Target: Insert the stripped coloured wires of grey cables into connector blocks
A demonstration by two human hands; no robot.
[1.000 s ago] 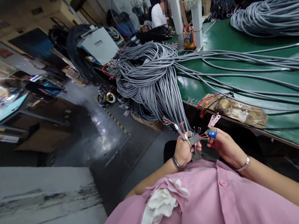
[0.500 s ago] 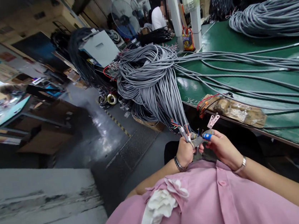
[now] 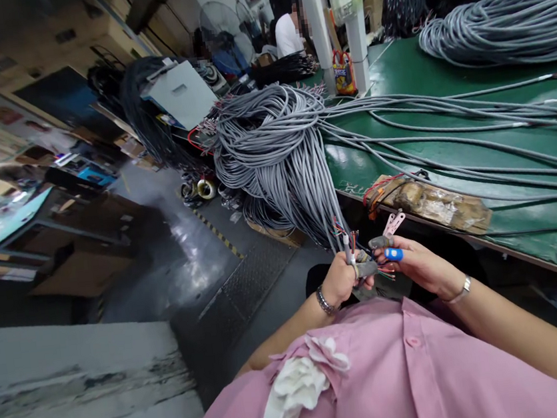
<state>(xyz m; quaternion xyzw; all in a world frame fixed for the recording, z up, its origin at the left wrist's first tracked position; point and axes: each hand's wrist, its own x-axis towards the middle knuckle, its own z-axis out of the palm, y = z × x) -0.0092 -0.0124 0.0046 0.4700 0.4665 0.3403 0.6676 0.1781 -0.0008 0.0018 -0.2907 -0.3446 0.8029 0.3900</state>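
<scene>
My left hand (image 3: 343, 278) is closed around the end of a grey cable (image 3: 347, 248), its thumb in a grey finger cover. Thin coloured wires (image 3: 387, 272) fan out beyond that thumb, and more stand up from cable ends above the fist. Just to the right is my right hand (image 3: 413, 262), with blue tape on the thumb and a grey cover on the forefinger. These two digits are close together beside the wires; what lies between them, if anything, is too small to make out. Behind the right fingertips a pink clip (image 3: 393, 223) sticks out at the table edge.
A large bundle of grey cables (image 3: 275, 142) hangs over the corner of the green table (image 3: 393, 68). Loose cables cross the tabletop past a taped brown block (image 3: 421, 205). A coiled cable pile (image 3: 499, 26) lies at the far right. Another person (image 3: 287, 35) sits beyond the post.
My right hand has drawn slightly right, away from the left, and its forefinger now reaches past the thumb. The coloured wires by the left thumb now show fanned out. The view has shifted slightly.
</scene>
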